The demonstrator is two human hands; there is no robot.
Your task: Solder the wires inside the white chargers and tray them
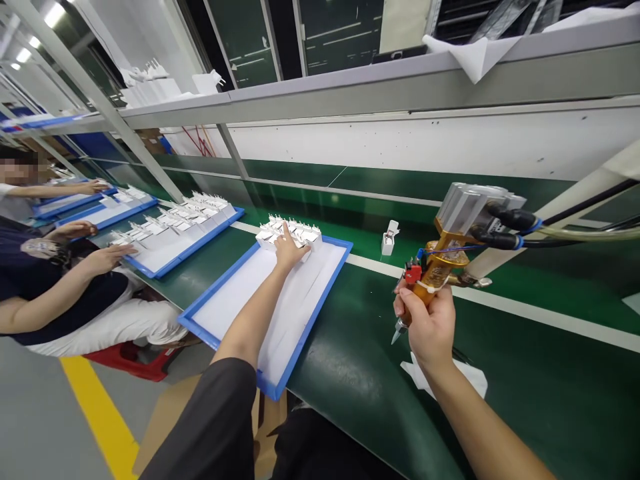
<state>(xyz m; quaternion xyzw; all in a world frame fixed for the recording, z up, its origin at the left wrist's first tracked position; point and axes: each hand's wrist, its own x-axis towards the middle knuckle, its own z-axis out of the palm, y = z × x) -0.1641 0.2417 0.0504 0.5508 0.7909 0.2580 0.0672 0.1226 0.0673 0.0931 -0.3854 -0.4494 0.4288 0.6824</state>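
My left hand (290, 252) reaches to the far end of a blue-rimmed tray (327, 293) lined with white. Its index finger stretches over a block of white plug adapters (315, 233) and its thumb is spread apart; the other fingers are partly hidden. My right hand (431, 317) is wrapped round a gold-coloured dispensing gun (436, 272) with a red switch and a thin nozzle pointing down. The nozzle hangs above the green bench, touching nothing. A single white adapter (389, 241) with its lid-like part raised stands beyond the tray, left of the gun.
A crumpled white sheet (470, 377) lies under my right wrist. Hoses (560, 223) and a pale pole (550, 213) rise at right. At left, a co-worker's hand (113, 257) touches another adapter tray (175, 263). A shelf (350, 90) runs above the bench.
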